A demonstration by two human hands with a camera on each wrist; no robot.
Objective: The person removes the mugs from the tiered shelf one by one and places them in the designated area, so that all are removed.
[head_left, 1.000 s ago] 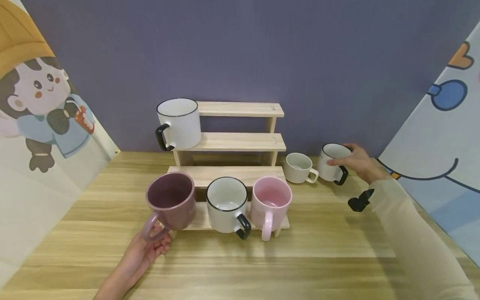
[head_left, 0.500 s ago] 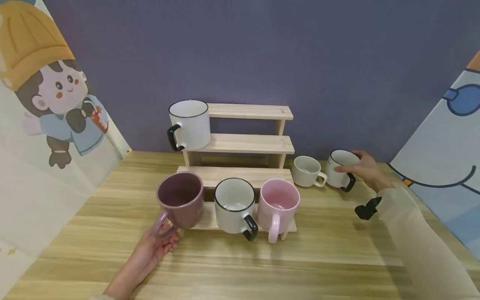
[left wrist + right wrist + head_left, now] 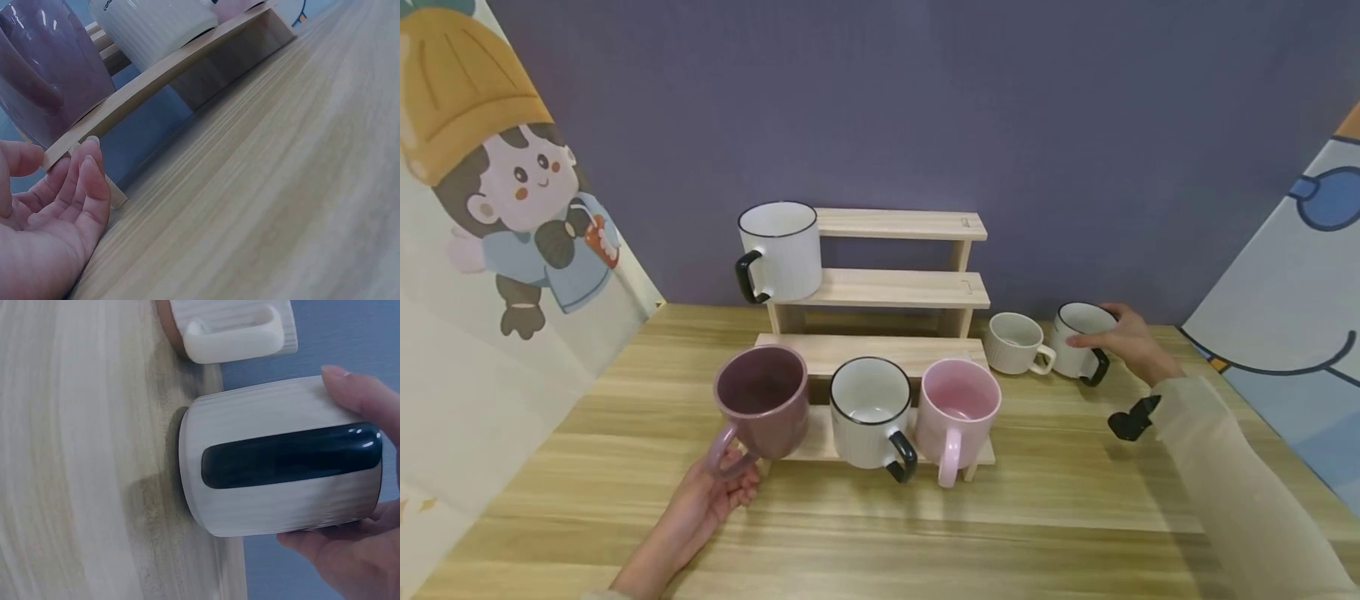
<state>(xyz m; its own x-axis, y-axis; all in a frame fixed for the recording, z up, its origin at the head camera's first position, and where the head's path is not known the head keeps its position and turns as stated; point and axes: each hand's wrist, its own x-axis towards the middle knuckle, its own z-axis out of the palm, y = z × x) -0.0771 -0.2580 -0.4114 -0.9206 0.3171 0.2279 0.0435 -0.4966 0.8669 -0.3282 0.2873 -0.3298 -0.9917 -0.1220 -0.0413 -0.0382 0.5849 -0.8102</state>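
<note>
My right hand (image 3: 1126, 337) grips a white mug (image 3: 281, 509) with a black rim and black handle round its body, thumb and fingers on opposite sides. The mug's base is at the tabletop, right of a small ribbed cream cup (image 3: 1009, 354). At the front left, my left hand (image 3: 703, 500) holds the end of the lowest board of a stepped wooden rack (image 3: 119, 103), fingers curled under it, thumb at its corner. Above that hand sits a mauve mug (image 3: 778, 429). Beside it on the bottom step stand another black-rimmed white mug (image 3: 859, 440) and a pink mug (image 3: 951, 421).
A larger white mug (image 3: 793, 262) with a black handle stands at the rack's upper left. A dark blue-grey wall (image 3: 880, 100) rises behind the wood-grain table (image 3: 925, 542). Cartoon-printed panels (image 3: 467, 350) flank both sides. A black attachment (image 3: 1131, 421) juts out at the right wrist.
The head view has swung a little left, shifting the whole scene rightward in it. Both hands keep their places on the rack and the mug.
</note>
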